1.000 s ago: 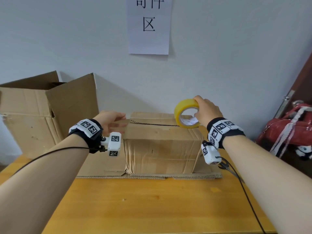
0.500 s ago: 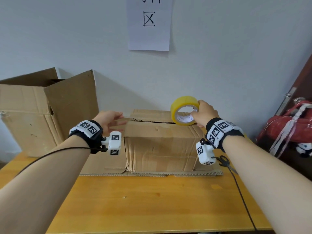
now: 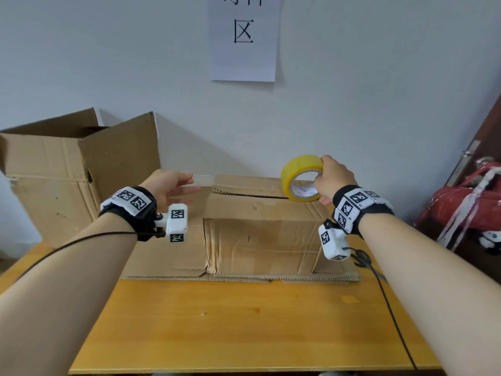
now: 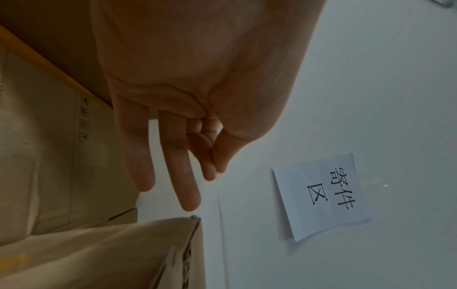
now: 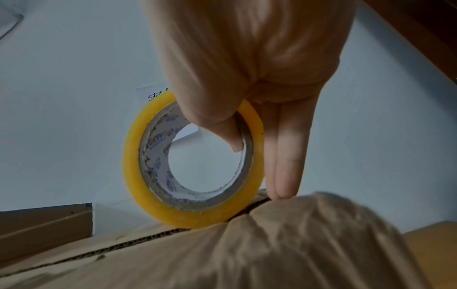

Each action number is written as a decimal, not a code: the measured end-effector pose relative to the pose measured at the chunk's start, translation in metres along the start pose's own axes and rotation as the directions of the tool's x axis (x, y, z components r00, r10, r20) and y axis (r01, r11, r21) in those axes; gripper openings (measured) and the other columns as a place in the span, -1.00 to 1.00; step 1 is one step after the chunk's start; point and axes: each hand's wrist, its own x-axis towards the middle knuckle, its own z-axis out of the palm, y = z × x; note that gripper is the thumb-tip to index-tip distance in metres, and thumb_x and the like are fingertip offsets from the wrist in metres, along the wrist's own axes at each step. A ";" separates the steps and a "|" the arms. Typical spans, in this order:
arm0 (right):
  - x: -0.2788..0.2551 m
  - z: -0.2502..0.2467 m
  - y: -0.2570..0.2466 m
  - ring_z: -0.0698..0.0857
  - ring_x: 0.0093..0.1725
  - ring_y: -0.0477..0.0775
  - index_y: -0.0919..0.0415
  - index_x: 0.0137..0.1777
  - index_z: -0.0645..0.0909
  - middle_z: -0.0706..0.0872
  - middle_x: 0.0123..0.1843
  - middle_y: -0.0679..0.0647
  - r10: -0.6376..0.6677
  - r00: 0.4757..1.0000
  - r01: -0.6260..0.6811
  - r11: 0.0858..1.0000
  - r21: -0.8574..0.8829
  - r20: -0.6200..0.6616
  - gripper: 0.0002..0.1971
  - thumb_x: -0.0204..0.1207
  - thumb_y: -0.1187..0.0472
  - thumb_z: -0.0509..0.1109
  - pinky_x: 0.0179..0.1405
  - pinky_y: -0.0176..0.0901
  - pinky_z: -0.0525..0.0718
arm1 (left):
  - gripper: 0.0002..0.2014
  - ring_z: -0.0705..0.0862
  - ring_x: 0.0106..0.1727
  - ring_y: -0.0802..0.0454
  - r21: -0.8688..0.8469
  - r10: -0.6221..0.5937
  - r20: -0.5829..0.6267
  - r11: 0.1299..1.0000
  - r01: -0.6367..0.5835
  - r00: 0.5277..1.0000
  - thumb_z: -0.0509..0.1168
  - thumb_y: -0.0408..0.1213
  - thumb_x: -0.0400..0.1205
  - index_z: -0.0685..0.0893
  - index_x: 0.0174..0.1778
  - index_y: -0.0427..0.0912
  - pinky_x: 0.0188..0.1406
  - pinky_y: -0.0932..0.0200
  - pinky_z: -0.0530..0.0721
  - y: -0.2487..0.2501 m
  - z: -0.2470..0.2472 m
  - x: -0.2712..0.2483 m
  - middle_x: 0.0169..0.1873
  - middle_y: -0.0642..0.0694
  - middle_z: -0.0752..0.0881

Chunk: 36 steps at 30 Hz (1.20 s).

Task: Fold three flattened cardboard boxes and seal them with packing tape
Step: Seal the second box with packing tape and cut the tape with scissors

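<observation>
A folded cardboard box (image 3: 260, 234) stands on a sheet of flat cardboard (image 3: 162, 267) on the wooden table (image 3: 244, 327), its top flaps closed along a seam (image 3: 244, 195). My right hand (image 3: 329, 180) grips a yellow tape roll (image 3: 287, 175), thumb inside the core, and the roll stands on the seam's right end (image 5: 133, 166). My left hand (image 3: 176, 183) is at the box's left end, where thumb and forefinger (image 4: 216, 166) pinch the end of a clear tape strip (image 3: 202, 176) that stretches over the box top.
A large open cardboard box (image 3: 67, 180) stands at the back left against the wall. Black scissors (image 3: 360, 260) lie beside my right wrist. A red bag (image 3: 461, 213) sits off the table's right side. A paper sign (image 3: 244, 36) hangs on the wall.
Hardly anything: the right hand has shifted the roll slightly over the seam's right end, and the left hand stays at the box's left end.
</observation>
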 end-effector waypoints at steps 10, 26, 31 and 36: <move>0.004 0.005 0.005 0.81 -0.28 0.31 0.15 0.25 0.45 0.72 -0.05 0.26 -0.007 1.000 0.007 1.000 0.000 0.004 -0.77 0.64 0.33 0.16 -0.34 0.17 0.86 | -0.87 0.83 -0.10 0.03 0.059 -0.098 0.036 0.994 0.096 0.995 0.39 -0.30 0.69 0.69 0.14 -0.17 -0.10 -0.08 0.77 -0.019 -0.008 0.004 -0.28 0.03 0.82; 0.003 0.010 0.007 0.81 -0.40 0.28 0.13 0.33 0.44 0.73 -0.10 0.26 -0.024 0.999 0.024 1.000 0.008 -0.037 -0.73 0.67 0.33 0.15 -0.36 0.17 0.85 | -0.82 0.80 0.15 0.00 0.192 -0.184 0.115 0.968 0.160 0.976 0.41 -0.11 0.67 0.72 0.16 -0.02 0.51 -0.28 0.47 -0.044 -0.013 0.023 -0.03 0.12 0.86; 0.003 0.013 0.007 0.80 -0.42 0.27 0.13 0.22 0.44 0.73 -0.15 0.25 -0.049 0.998 0.049 0.999 -0.011 -0.050 -0.78 0.63 0.34 0.15 -0.35 0.18 0.85 | -0.66 0.81 0.13 -0.05 0.264 -0.199 0.171 0.953 0.150 0.965 0.51 0.04 0.55 0.77 0.19 0.01 0.58 -0.41 0.29 -0.050 -0.012 0.025 0.03 0.13 0.86; 0.004 0.016 0.011 0.80 -0.39 0.25 0.12 0.23 0.44 0.75 -0.17 0.23 -0.070 0.996 0.069 0.997 -0.035 -0.055 -0.78 0.64 0.33 0.17 -0.28 0.15 0.85 | -0.50 0.82 0.04 -0.08 0.426 -0.174 0.150 0.900 0.096 0.973 0.58 0.11 0.45 0.80 0.13 -0.20 0.44 -0.35 0.52 -0.052 0.000 0.020 -0.06 0.08 0.88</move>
